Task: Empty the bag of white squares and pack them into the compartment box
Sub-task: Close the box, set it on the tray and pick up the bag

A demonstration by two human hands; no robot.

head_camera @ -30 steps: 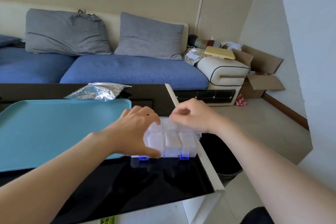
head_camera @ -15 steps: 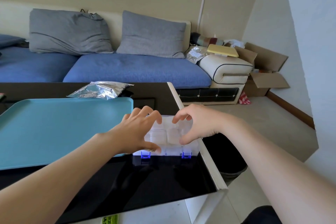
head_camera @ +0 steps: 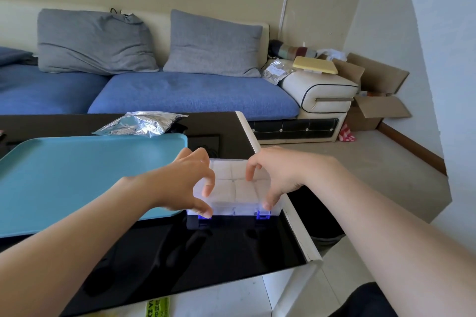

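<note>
On my tabletop (head_camera: pixel 180 252), compartment box (head_camera: pixel 233 210), white squares (head_camera: pixel 244 189) inside, left hand (head_camera: pixel 185 183) and right hand (head_camera: pixel 278 172) gripping it, fingers (head_camera: pixel 251 172) curled.

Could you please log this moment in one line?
clear plastic compartment box: white squares inside, lid down | left hand: grips box | right hand: grips box

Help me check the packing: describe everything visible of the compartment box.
The compartment box is clear plastic, with two blue latches on its near side and white squares showing through. It lies flat on the black table beside the teal tray. The left hand and right hand grip it, thumbs by the latches.
</note>
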